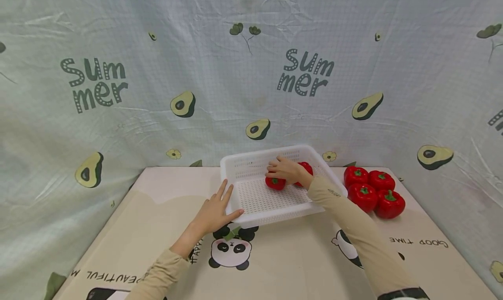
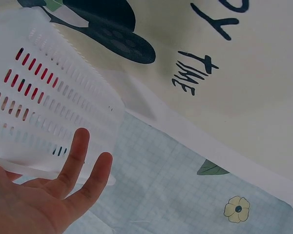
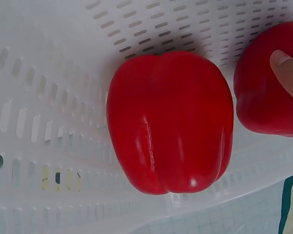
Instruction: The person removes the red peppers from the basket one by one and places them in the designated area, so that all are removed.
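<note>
A white plastic basket (image 1: 271,216) with slotted walls stands at the back of the table. Inside it, my right hand (image 1: 286,169) grips a red bell pepper (image 1: 276,184) from above; the right wrist view shows a digit (image 3: 289,73) against this pepper's side. Another red bell pepper (image 3: 171,122) lies in the basket close beside it, by the right wall, partly covered by the right arm in the head view. My left hand (image 1: 214,210) rests at the basket's left rim with its fingers spread and fairly straight, two of them (image 2: 78,151) along the outer wall.
Several red bell peppers (image 1: 362,198) stand grouped on the table right of the basket, stems up. A printed cloth (image 1: 212,64) hangs behind the table's back edge. The table cover (image 1: 283,265) carries panda prints and lettering.
</note>
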A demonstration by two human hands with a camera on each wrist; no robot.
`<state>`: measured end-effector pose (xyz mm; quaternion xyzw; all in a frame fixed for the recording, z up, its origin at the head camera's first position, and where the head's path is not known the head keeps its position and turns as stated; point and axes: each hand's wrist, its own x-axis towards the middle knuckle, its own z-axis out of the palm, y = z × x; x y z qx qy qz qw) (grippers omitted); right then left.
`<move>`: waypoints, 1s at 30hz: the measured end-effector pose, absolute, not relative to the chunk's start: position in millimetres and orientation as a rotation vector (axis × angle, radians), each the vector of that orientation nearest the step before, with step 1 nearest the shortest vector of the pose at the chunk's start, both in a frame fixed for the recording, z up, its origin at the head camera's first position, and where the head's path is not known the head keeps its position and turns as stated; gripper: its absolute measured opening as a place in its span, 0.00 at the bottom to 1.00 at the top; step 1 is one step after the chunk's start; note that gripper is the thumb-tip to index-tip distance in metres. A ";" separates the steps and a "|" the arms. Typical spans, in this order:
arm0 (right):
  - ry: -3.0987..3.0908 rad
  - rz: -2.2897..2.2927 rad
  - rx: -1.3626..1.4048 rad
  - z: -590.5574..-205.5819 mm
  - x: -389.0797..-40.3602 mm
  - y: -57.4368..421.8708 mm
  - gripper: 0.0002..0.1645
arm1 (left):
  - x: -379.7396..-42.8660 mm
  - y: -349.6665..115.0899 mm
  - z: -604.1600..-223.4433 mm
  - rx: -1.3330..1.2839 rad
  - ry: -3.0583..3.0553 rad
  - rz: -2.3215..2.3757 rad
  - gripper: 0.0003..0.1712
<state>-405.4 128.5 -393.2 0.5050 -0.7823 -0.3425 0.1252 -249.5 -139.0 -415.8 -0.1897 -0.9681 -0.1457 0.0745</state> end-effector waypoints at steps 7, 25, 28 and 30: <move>-2.327 -0.984 1.485 -387.9 -401.3 128.2 0.41 | -249.4 -139.4 -416.5 -0.566 -2.911 -0.440 0.48; -2.291 -0.790 1.533 -365.9 -392.0 129.8 0.39 | -247.0 -138.9 -415.6 -0.590 -2.848 -0.476 0.51; -2.293 -0.783 1.518 -360.9 -389.0 129.1 0.40 | -246.0 -138.6 -414.9 -0.590 -2.843 -0.480 0.52; -2.297 -0.751 1.519 -358.0 -387.1 128.5 0.40 | -246.7 -138.7 -415.3 -0.582 -2.856 -0.474 0.50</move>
